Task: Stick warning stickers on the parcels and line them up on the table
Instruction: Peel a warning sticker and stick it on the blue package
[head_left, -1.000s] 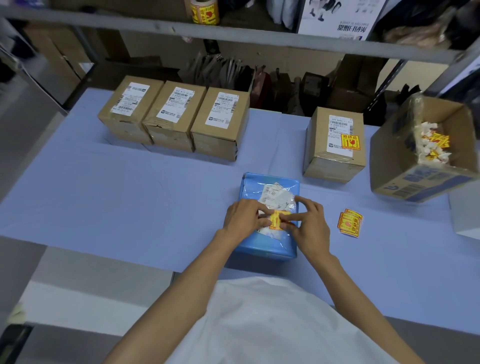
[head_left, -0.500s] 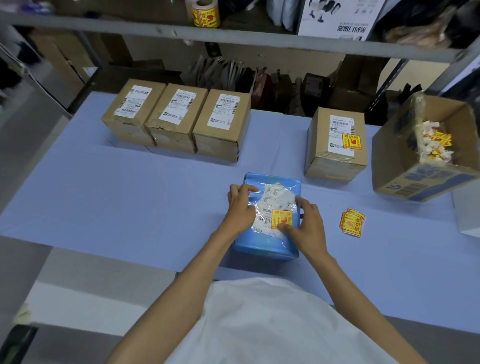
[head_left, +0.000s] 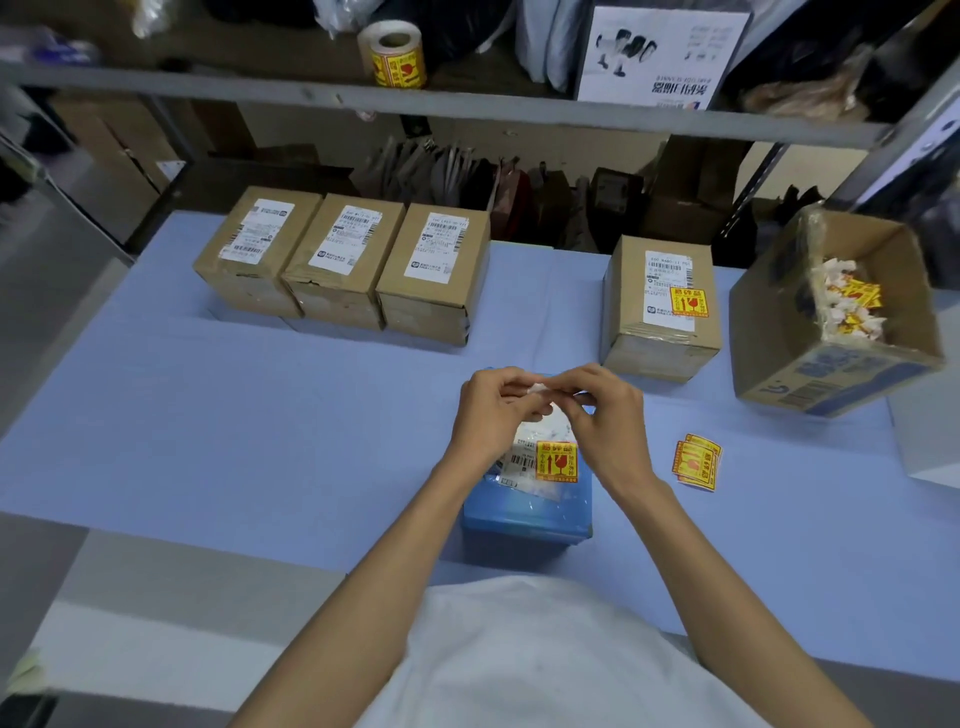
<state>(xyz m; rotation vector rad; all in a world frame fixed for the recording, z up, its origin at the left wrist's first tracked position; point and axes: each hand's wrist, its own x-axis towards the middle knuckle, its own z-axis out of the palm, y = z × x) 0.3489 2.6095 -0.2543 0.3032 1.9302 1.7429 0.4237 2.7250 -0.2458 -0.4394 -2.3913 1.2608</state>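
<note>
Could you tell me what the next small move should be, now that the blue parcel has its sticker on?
Probably drop the white scrap, likely sticker backing, pinched between the left hand and right hand, into the open carton on the right, which already holds similar scraps. The blue parcel already bears its yellow warning sticker, so freed hands could then move it into line.

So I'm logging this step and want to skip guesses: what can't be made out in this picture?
- White scrap, head view: pinched between left hand and right hand; fingers cover most of it.
- Blue parcel: far end hidden behind both hands.
- Shipping label text on the three brown boxes: too small to read.
- Open carton: only the top of its contents shows.
</note>
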